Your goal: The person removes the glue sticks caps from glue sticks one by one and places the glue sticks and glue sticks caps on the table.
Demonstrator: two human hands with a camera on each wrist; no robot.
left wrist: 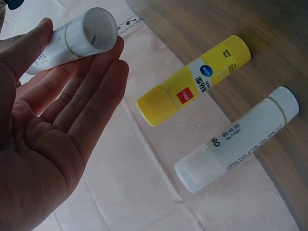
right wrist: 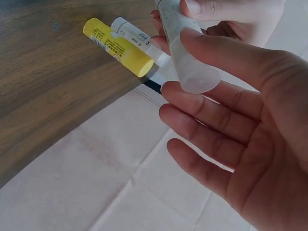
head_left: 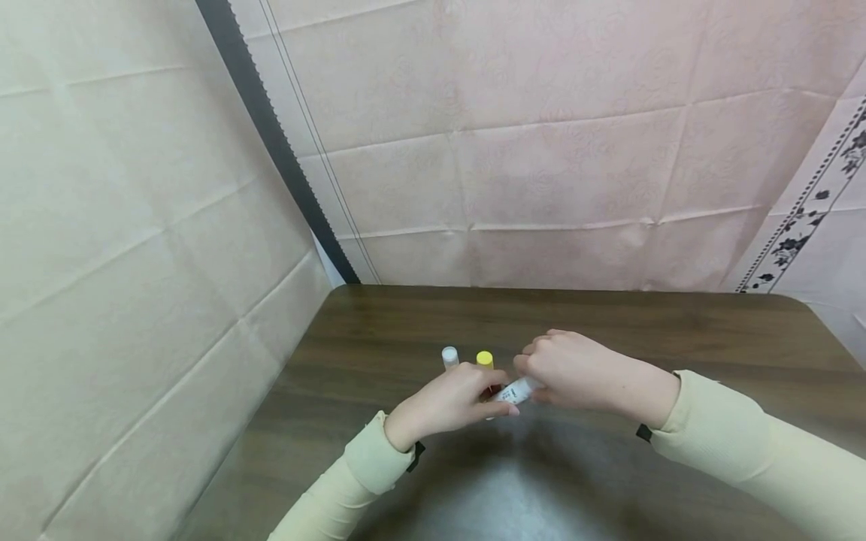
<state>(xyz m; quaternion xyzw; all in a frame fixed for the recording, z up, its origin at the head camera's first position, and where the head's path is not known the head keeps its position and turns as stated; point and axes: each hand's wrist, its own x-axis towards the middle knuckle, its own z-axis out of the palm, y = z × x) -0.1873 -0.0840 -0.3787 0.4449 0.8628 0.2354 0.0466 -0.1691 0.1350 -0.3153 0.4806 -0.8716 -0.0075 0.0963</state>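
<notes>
Both hands hold one white glue stick between them, tilted, above the table. The left hand pinches its base end between thumb and fingers; the hollow bottom faces out in the left wrist view. At the translucent cap end, the right hand has its thumb on one side and fingertips on the other. Just beyond the left hand stand a yellow glue stick and a second white glue stick, both upright and capped. In the head view the left hand hides their lower parts.
The brown wooden table has rounded far corners. Behind it hangs a pale pink cloth, and another pale cloth runs along the left side.
</notes>
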